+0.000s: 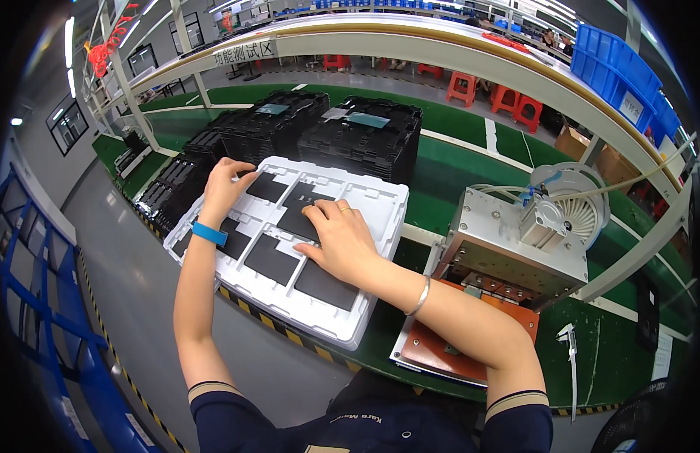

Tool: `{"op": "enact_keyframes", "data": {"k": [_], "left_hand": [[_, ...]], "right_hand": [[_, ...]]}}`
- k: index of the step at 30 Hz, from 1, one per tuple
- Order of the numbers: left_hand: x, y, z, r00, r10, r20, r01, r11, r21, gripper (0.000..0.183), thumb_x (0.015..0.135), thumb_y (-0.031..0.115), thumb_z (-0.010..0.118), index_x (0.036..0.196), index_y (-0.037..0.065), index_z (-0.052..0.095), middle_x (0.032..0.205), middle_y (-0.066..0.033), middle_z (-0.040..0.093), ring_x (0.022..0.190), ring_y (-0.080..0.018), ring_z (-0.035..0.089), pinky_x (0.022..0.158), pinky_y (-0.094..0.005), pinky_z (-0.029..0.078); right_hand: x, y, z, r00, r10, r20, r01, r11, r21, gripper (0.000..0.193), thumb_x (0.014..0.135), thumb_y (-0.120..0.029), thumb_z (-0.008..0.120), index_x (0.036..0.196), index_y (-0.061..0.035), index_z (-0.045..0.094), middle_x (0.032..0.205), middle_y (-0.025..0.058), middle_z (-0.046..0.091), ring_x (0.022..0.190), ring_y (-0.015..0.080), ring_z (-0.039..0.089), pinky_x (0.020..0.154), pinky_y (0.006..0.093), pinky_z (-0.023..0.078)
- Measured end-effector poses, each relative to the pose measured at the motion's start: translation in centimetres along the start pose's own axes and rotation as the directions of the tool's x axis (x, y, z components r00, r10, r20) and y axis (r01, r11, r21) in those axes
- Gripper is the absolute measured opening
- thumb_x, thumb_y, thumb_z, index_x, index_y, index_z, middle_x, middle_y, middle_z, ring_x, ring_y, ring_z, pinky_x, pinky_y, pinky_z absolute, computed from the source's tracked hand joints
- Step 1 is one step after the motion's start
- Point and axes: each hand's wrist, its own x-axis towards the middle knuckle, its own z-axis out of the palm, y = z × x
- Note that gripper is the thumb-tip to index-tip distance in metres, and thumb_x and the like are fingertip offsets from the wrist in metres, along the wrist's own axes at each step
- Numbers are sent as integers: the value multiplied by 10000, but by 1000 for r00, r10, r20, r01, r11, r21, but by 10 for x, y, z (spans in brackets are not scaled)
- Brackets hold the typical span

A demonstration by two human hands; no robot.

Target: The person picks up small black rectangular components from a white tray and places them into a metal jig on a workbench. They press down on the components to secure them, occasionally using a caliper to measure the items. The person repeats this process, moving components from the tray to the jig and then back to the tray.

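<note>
A white molded tray (380,200) lies in front of me, with thin dark flat panels (268,260) in several of its pockets. My left hand (227,183) is at the tray's far left corner, its thumb and forefinger closed together beside a panel (267,188). What they pinch, if anything, I cannot make out. Over the middle of the tray, my right hand (341,240) rests its fingertips on another dark panel (295,214), which has small fittings at its far end. The right thumb is spread apart from the fingers. Part of that panel is hidden under the hand.
Stacks of black trays (361,143) stand behind the white one. On the right sits a metal fixture (508,234) with an orange base (440,343), and a caliper (570,362) lies beyond it. A raised shelf (410,49) carries blue bins (614,72). Blue racking (44,302) is at left.
</note>
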Motion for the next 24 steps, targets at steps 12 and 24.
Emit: {"op": "enact_keyframes", "data": {"k": [12,24], "left_hand": [[9,-33,29,947,170,274,-116,972,-202,370,1030,314,481,1175,58,705,1318,-193,613,1269,-336,538,1096,-380,382],[-20,59,-28,916,381,-124,-400,851,-340,265,1008,111,530,1161,-41,684,1230,-160,668,1166,-230,609,1008,-321,442]], "right_hand": [[10,14,2,991,-4,-137,36,973,229,292,757,-46,735,1023,-42,616,988,145,640,922,345,636,812,419,523],[-218,18,-217,696,710,104,-636,543,549,250,825,78,718,1072,40,709,1063,110,682,911,121,660,776,241,539]]}}
